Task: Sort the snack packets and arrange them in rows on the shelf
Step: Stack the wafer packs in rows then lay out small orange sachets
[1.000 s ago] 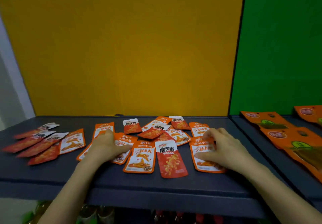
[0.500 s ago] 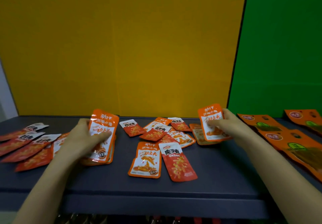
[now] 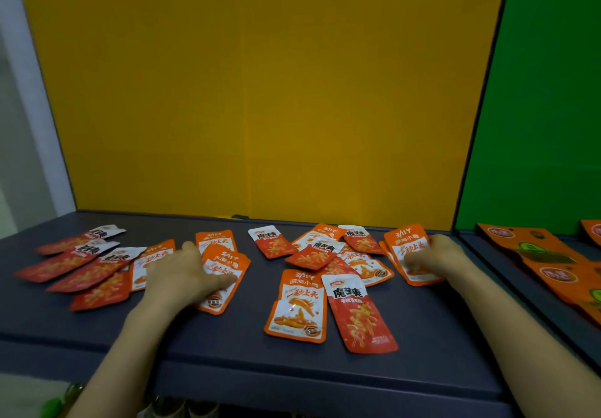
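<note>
Left grip [image 3: 182, 274] grasps orange packet stack [image 3: 227, 266]; right grip [image 3: 435, 256] grasps second orange packet [image 3: 408, 250], on shelf [image 3: 227, 336].

Dark shelf [image 3: 227, 336] before yellow back panel [image 3: 260, 92], green panel [image 3: 546, 92] right, white wall [image 3: 19, 125] left.

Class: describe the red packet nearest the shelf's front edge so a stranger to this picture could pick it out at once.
Start at the dark shelf below the yellow back panel and look near its front edge. Two packets lie side by side there, nearest the viewer. The red packet is the right one, red under a white top; the orange packet beside it is orange.
</note>
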